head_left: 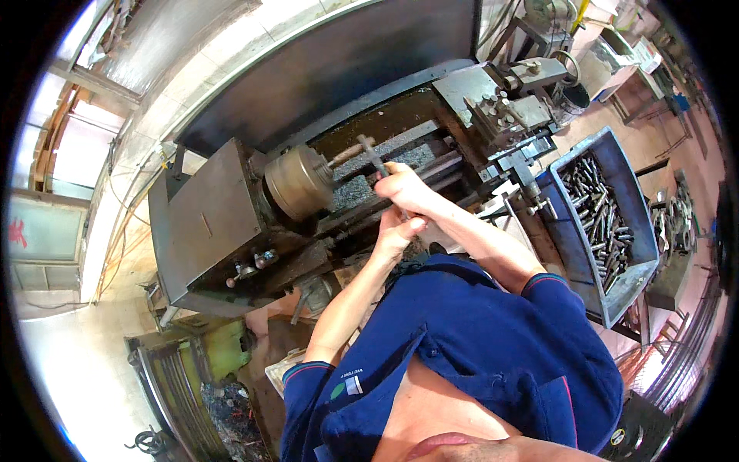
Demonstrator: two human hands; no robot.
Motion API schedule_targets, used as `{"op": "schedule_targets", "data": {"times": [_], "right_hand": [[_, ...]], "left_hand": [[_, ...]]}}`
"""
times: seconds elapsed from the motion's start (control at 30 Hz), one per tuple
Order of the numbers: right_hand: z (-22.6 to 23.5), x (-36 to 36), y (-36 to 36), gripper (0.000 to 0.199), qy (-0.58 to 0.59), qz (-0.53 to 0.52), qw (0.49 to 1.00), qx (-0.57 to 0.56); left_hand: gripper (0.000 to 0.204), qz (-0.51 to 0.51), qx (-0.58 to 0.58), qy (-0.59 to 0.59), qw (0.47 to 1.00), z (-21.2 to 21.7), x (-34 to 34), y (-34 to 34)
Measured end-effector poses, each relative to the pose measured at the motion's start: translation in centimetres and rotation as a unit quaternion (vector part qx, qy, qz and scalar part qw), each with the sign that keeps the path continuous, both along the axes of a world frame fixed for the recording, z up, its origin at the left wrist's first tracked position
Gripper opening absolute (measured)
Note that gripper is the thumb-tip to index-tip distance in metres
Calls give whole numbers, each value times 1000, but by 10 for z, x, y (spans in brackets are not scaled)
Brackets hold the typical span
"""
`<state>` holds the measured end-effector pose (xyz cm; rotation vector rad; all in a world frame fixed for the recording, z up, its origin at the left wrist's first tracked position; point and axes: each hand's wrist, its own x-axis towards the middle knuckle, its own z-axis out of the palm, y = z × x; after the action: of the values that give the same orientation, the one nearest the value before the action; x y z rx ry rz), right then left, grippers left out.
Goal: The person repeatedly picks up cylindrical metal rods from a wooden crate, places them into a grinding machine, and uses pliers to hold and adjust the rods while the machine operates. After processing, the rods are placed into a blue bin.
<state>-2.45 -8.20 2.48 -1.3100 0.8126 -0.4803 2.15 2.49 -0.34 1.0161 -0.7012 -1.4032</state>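
My right hand (pixel 402 189) is closed round a dark metal bar (pixel 372 153) over the bed of a metal lathe. The far part of the bar sticks out past my fingers and crosses the end of a light-coloured rod (pixel 345 155), which reaches toward the round lathe chuck (pixel 299 183). Whether bar and rod are joined or only touch, I cannot tell. Just below and nearer to me, my left hand (pixel 398 234) has its fingers curled shut. What it grips, if anything, is hidden. Metal chips (pixel 355 192) lie heaped on the bed beneath.
The headstock (pixel 212 223) with its levers (pixel 254 267) stands left. Rightward sit the tool post (pixel 504 115) and the tailstock (pixel 535 71). A blue bin (pixel 604 304) full of dark metal pieces is close on my right. A dark splash panel (pixel 339 73) rises behind.
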Motion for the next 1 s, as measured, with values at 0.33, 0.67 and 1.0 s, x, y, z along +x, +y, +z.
{"op": "schedule_targets", "data": {"times": [0.33, 0.67, 1.0], "right_hand": [[23, 0, 10, 18, 29, 18, 999, -12], [12, 5, 11, 24, 36, 17, 998, -42], [6, 6, 10, 18, 15, 4, 1000, -18]], "left_hand": [[53, 39, -23, -17, 999, -4, -1, 6], [63, 12, -10, 19, 1000, -12, 10, 9], [65, 10, -4, 9, 1000, -16, 15, 11]]}}
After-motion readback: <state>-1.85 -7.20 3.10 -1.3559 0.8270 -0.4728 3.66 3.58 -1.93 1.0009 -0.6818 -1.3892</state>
